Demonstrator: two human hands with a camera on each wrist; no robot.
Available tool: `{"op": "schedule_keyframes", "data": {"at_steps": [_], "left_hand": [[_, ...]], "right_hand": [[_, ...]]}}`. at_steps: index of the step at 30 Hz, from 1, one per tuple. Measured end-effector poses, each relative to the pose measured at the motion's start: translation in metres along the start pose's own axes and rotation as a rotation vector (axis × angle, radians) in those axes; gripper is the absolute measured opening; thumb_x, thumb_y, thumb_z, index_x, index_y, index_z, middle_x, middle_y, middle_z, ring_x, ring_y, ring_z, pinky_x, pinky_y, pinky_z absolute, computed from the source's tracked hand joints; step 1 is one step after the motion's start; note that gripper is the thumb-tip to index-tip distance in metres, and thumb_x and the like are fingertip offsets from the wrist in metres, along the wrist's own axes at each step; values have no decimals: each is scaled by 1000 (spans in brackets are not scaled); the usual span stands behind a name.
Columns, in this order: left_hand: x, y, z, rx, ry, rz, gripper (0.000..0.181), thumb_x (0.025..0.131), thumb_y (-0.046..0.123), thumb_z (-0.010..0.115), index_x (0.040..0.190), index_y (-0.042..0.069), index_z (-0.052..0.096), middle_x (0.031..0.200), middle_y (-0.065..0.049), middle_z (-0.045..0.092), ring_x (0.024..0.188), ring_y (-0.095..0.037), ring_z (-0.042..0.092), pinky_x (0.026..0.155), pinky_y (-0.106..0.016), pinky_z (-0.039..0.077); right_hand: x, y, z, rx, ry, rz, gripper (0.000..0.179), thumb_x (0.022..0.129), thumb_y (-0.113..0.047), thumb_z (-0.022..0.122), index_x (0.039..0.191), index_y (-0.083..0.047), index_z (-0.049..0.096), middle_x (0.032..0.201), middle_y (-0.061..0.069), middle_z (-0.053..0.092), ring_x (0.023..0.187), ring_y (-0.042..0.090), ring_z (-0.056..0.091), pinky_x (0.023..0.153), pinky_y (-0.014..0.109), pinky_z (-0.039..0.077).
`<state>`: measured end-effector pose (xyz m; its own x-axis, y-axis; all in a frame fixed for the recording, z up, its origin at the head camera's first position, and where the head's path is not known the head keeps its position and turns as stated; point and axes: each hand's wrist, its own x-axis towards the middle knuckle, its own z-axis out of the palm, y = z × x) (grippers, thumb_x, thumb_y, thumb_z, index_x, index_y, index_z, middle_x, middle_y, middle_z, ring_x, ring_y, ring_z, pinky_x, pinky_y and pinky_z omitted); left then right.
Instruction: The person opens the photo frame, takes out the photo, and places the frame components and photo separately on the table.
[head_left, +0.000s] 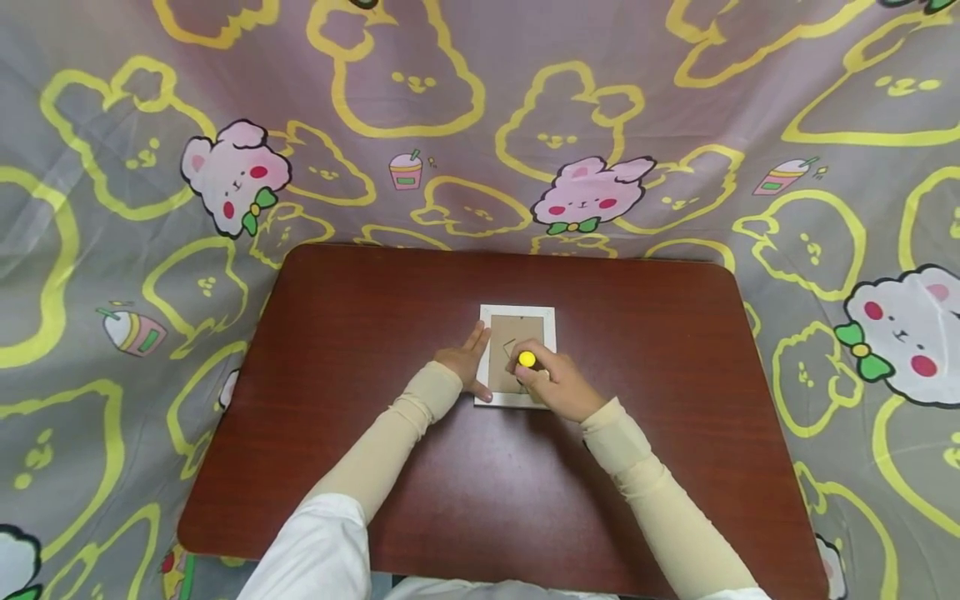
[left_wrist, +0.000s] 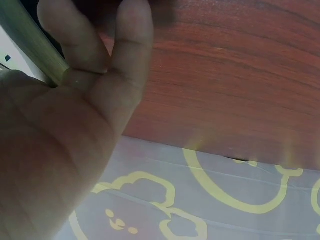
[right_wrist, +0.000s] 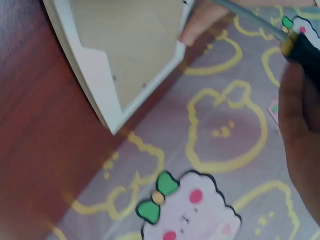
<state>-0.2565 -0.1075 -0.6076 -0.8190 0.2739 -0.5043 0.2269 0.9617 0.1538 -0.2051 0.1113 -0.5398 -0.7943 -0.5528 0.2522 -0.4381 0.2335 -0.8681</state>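
A white picture frame (head_left: 517,310) lies face down near the middle of the table, its brown backing board (head_left: 501,329) showing with a thin bent stand or wire mark on it. With its fingers extended along the frame's left edge and the thumb at the lower left corner, my left hand (head_left: 463,364) steadies it. My right hand (head_left: 570,390) grips a screwdriver (head_left: 527,359) by its handle, the yellow end pointing up over the board. In the right wrist view the screwdriver's dark handle (right_wrist: 306,54) and metal shaft show; its tip is out of view.
The dark red wooden table (head_left: 360,333) has rounded corners. A grey curtain (head_left: 465,83) with yellow bear outlines and pink-cheeked animals hangs close around its back and sides.
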Motion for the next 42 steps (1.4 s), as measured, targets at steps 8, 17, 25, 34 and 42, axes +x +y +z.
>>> {"op": "schedule_keyframes", "data": {"at_steps": [8, 17, 25, 34, 42], "left_hand": [[-2, 5, 5, -7, -7, 18, 141, 65, 63, 83, 163, 16, -6, 168, -3, -13, 108, -34, 64, 64, -36, 53], [-15, 8, -6, -29, 16, 38, 136, 68, 57, 85, 163, 12, -1, 169, -6, -8, 118, -36, 60, 70, -38, 54], [-11, 7, -5, -37, 5, 30, 136, 70, 59, 84, 163, 13, -4, 168, -5, -12, 120, -36, 59, 72, -38, 54], [-14, 6, -6, -46, 33, 35, 135, 69, 58, 85, 163, 12, -1, 169, -7, -8, 119, -37, 60, 74, -40, 54], [-13, 4, -7, -49, 17, 26, 136, 70, 58, 85, 163, 13, -4, 168, -5, -12, 121, -37, 59, 80, -42, 54]], "right_hand": [[-20, -14, -26, -171, 19, -77, 29, 91, -9, 74, 120, -10, 70, 115, 3, 70, 104, 17, 65, 87, 42, 52], [-17, -6, -34, -130, 268, -73, 39, 87, 7, 73, 124, 0, 66, 113, 14, 70, 96, 20, 63, 79, 23, 53], [-23, 31, 0, -339, 250, -251, 48, 77, 3, 82, 123, 2, 68, 127, 19, 66, 113, 37, 61, 95, 52, 47], [-27, 47, 20, -397, 176, -197, 46, 79, 1, 82, 123, 0, 69, 133, 20, 63, 119, 37, 58, 100, 53, 44], [-27, 50, 30, -417, 158, -182, 44, 79, 0, 82, 121, 2, 69, 133, 20, 62, 120, 37, 57, 102, 53, 42]]}}
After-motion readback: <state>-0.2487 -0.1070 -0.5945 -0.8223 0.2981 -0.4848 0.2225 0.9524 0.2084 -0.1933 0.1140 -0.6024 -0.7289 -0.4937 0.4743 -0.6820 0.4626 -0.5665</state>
